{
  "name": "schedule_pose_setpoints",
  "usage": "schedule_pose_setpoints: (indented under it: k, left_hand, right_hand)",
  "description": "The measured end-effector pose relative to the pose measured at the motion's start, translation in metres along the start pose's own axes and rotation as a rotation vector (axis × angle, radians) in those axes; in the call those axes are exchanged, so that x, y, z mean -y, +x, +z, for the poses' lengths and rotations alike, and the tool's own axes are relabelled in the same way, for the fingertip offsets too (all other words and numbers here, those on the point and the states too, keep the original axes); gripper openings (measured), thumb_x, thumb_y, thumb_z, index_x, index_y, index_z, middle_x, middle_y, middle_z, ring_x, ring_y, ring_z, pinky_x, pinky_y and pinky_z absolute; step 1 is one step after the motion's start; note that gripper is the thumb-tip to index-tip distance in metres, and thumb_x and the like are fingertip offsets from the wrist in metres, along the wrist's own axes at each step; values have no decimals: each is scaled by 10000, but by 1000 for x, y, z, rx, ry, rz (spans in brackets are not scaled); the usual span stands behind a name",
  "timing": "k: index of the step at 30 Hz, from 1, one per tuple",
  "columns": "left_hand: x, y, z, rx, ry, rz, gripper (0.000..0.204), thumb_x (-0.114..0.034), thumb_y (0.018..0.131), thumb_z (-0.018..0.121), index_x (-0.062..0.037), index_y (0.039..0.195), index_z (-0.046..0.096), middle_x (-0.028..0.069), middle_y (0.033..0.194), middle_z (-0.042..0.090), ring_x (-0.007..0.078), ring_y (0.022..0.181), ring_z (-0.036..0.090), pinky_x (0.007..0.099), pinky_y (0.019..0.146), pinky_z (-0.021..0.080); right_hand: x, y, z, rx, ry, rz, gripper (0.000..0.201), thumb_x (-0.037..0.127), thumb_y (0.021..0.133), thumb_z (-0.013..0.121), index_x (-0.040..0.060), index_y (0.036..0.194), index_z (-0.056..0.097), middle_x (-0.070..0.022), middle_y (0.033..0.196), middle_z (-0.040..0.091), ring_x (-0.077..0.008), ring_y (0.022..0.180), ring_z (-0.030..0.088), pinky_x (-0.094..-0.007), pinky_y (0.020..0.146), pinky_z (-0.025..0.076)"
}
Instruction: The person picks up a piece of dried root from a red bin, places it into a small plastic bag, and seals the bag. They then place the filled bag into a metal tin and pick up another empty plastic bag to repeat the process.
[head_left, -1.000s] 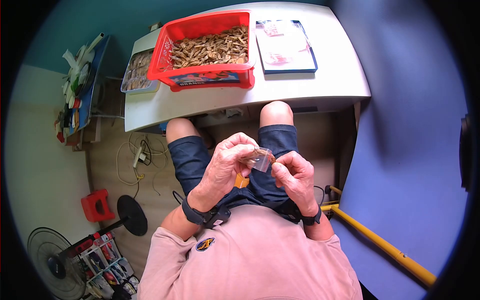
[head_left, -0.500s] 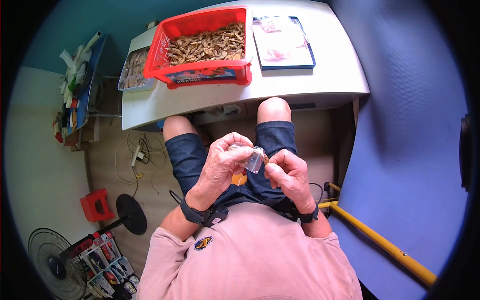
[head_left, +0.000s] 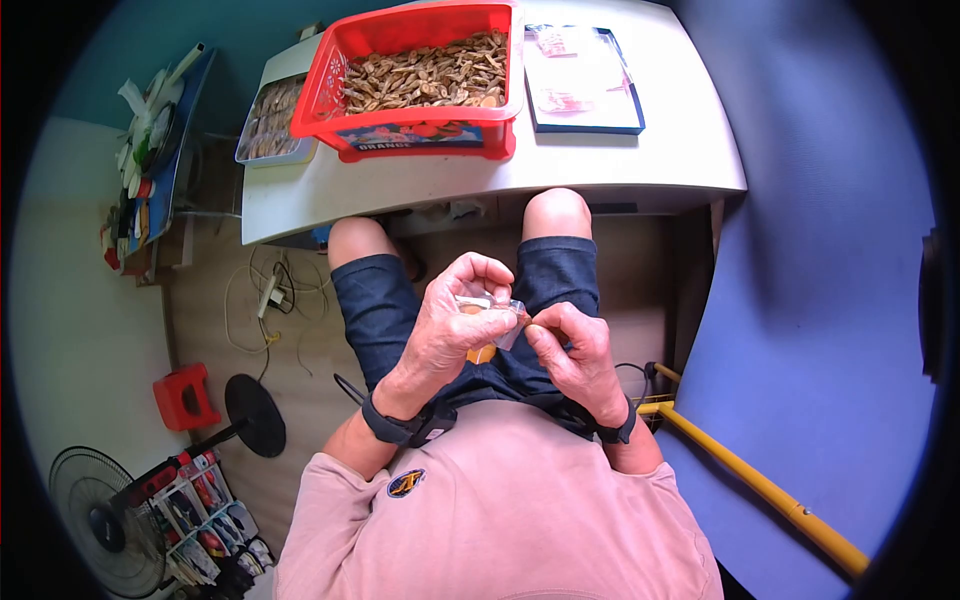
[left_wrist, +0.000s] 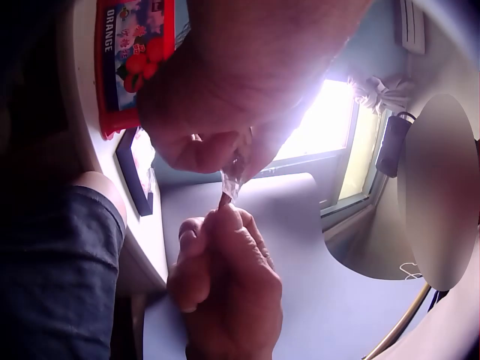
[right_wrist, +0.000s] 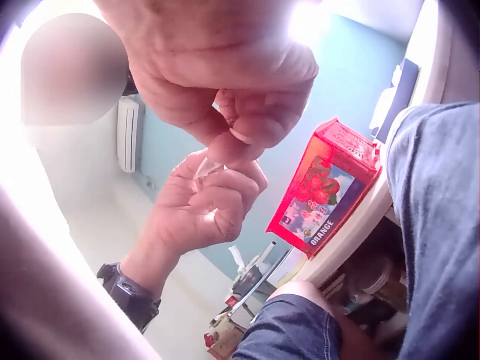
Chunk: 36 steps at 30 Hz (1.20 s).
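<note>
My left hand holds a small clear zip bag above the lap, pinched between thumb and fingers. The thumb and forefinger of my right hand pinch a thin brown dried slice at the bag's edge. In the left wrist view the clear plastic bridges the short gap between both hands' fingertips. The right wrist view has the right hand overlapping the left hand, so most of the bag is hidden there. Part of the slice is covered by the fingers.
A red basket full of brown dried slices stands on the white table. Left of it sits a tray of packed bags; right, a dark-rimmed shallow box with clear bags. A yellow bar runs at the right.
The right fingertips have moved left, closer to the left hand, with the brown slice. The bag has turned and more of it is now covered by the left thumb.
</note>
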<state>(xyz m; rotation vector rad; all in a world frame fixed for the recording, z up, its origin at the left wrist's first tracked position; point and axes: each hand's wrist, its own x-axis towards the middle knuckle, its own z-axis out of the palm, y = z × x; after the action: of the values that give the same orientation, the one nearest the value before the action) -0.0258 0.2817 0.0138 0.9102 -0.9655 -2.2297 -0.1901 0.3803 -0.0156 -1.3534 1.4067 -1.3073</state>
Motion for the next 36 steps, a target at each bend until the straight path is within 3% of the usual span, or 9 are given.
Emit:
schedule_pose_setpoints:
  k: [2, 4, 7, 9, 15, 17, 21, 33, 36]
  left_hand:
    - [0, -1, -2, -3, 12, -8, 431, -32, 760, 786, -27, 1123, 554, 18, 906, 585, 95, 831, 615, 243, 757, 525]
    - [0, -2, -3, -3, 27, -16, 440, -35, 758, 785, -25, 1129, 550, 20, 907, 587, 95, 821, 614, 240, 752, 523]
    - [0, -3, -2, 19, 74, -28, 454, -42, 753, 785, -20, 1136, 542, 22, 914, 591, 93, 825, 608, 238, 723, 521]
    - [2, -4, -1, 14, 76, -15, 475, -59, 746, 802, -29, 1144, 544, 16, 912, 577, 53, 762, 547, 166, 574, 423]
    - [8, -5, -5, 93, 64, -30, 553, -71, 728, 839, -28, 1187, 534, 17, 917, 574, 68, 793, 561, 201, 649, 483]
    - [5, -8, -3, 104, 62, -75, 572, -74, 725, 848, -28, 1198, 532, 20, 924, 573, 70, 797, 563, 212, 669, 496]
    - [4, -8, -3, 144, 81, -117, 599, -85, 731, 863, -26, 1225, 528, 28, 945, 573, 77, 808, 570, 227, 696, 515]
    - [13, -3, -6, 256, 132, -114, 650, -82, 786, 835, -18, 1320, 471, 19, 958, 565, 68, 848, 565, 220, 732, 506]
    - [10, -4, -5, 261, 101, -158, 670, -79, 782, 836, -18, 1333, 459, 18, 966, 557, 65, 825, 560, 203, 678, 481]
  right_hand:
    - [2, -1, 0, 18, -28, -46, 76, 40, 937, 654, -10, 899, 613, -19, 677, 592, -59, 555, 535, -234, 487, 419]
    - [6, -5, 0, 83, 251, 204, 84, 41, 928, 665, -15, 897, 611, -41, 670, 593, -78, 552, 544, -249, 494, 428]
    - [6, -8, 7, 26, 313, 312, 92, 41, 922, 670, -20, 890, 608, -49, 669, 590, -90, 546, 545, -258, 495, 431]
    - [3, -8, 10, 30, 150, 208, 86, 37, 916, 670, -15, 886, 609, -69, 679, 606, -126, 541, 576, -273, 500, 452]
    - [6, -3, 10, -57, -253, -206, 85, 36, 895, 678, -7, 876, 607, -138, 703, 636, -248, 582, 649, -319, 539, 505]
    - [6, -4, 5, 158, 0, 13, 99, 53, 900, 684, -2, 870, 607, -138, 700, 645, -237, 585, 655, -318, 538, 502]
    - [2, -8, 1, 206, 227, 240, 174, 128, 920, 712, -6, 877, 609, -48, 665, 619, -81, 568, 562, -258, 517, 451]
    - [3, -14, 18, -143, 515, 207, 160, 54, 853, 775, -5, 950, 661, -20, 847, 637, -16, 666, 535, -202, 555, 430]
    - [-5, -12, 7, -22, 237, 51, 168, 13, 823, 774, -10, 958, 677, -16, 814, 631, -24, 646, 532, -199, 557, 427]
